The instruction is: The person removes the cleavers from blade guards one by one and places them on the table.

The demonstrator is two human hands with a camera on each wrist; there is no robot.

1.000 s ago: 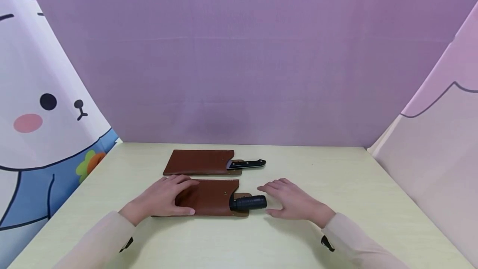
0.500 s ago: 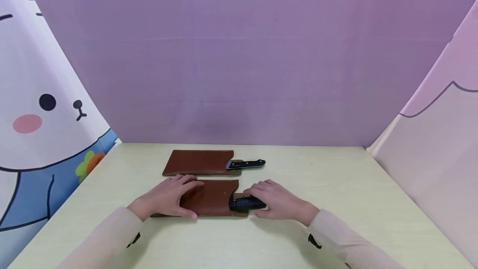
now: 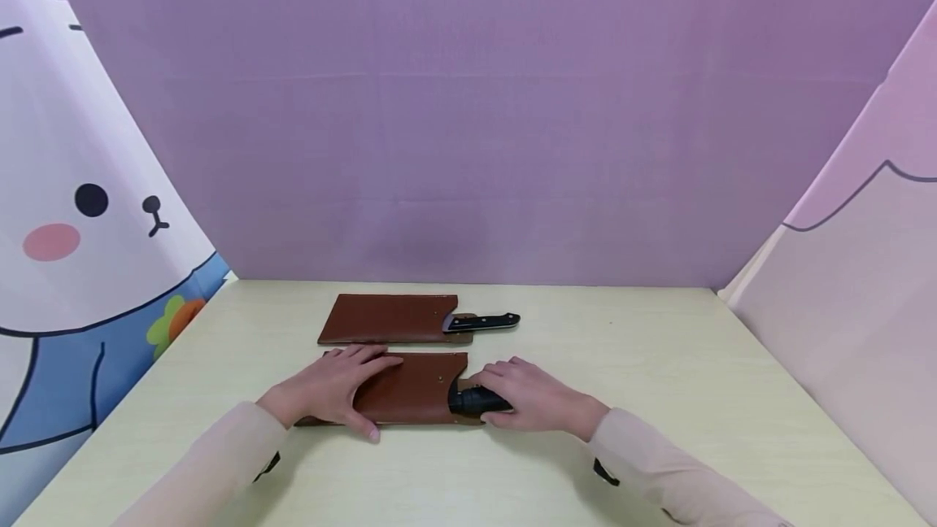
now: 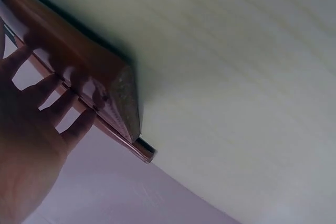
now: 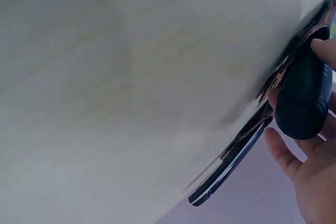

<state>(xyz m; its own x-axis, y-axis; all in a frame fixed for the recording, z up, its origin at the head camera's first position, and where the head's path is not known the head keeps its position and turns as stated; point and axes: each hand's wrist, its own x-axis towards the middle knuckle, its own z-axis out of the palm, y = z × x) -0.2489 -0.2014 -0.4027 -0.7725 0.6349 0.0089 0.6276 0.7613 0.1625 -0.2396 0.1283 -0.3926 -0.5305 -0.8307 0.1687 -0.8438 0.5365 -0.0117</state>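
Note:
A brown leather sheath (image 3: 420, 389) lies flat on the table, and a knife with a thick black handle (image 3: 474, 401) sits in it, blade hidden. My left hand (image 3: 329, 387) rests spread over the sheath's left part, thumb past the near edge. In the left wrist view its fingers lie nearly straight against the sheath (image 4: 79, 59). My right hand (image 3: 538, 398) holds the handle, covering its right end. The right wrist view has the thumb on one side of the black handle (image 5: 302, 98) and fingers on the other.
Behind lies a second brown sheath (image 3: 395, 318) with a slimmer black riveted knife handle (image 3: 486, 321) sticking out to the right. The pale table (image 3: 659, 348) ends at a purple backdrop (image 3: 468, 145); printed cloth (image 3: 95, 267) hangs at the left.
My right hand has moved left from beside the handle's end and now holds it. My left hand has slid slightly to the right on the sheath, which has not visibly moved.

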